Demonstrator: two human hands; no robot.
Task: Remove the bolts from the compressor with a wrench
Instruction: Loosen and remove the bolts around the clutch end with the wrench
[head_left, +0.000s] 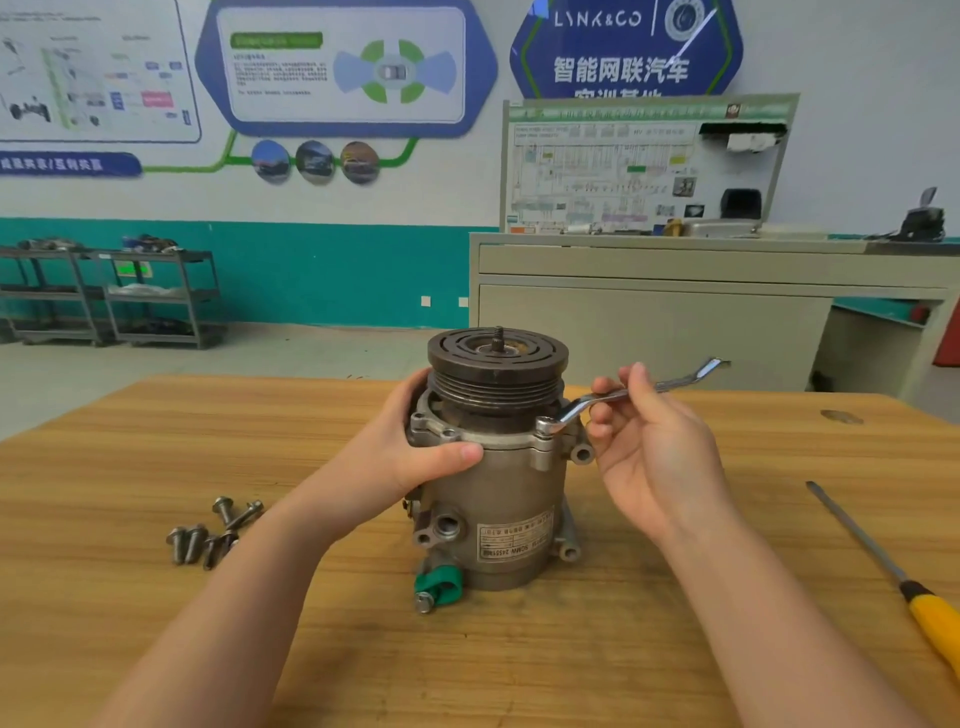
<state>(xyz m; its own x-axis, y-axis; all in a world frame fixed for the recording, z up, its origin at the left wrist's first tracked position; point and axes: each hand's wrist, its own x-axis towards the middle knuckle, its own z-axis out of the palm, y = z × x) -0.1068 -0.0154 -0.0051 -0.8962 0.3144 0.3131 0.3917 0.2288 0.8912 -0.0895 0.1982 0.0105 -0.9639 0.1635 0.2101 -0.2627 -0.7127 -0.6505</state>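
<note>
A grey metal compressor (498, 499) stands upright on the wooden table (156, 623), its dark pulley on top. My left hand (421, 441) grips its upper left side, thumb across the front of the flange. A silver offset ring wrench (587, 402) has its ring end seated on a bolt (545, 425) at the flange's right front. My right hand (649, 447) pinches the wrench shaft between thumb and fingers, and the far end of the wrench sticks out to the right. Several removed bolts (213, 532) lie loose on the table to the left.
A yellow-handled screwdriver (893, 571) lies on the table at the right, near the edge. A beige cabinet (675, 332) with a training board stands behind the table. Grey shelf carts (130, 296) stand far left by the wall.
</note>
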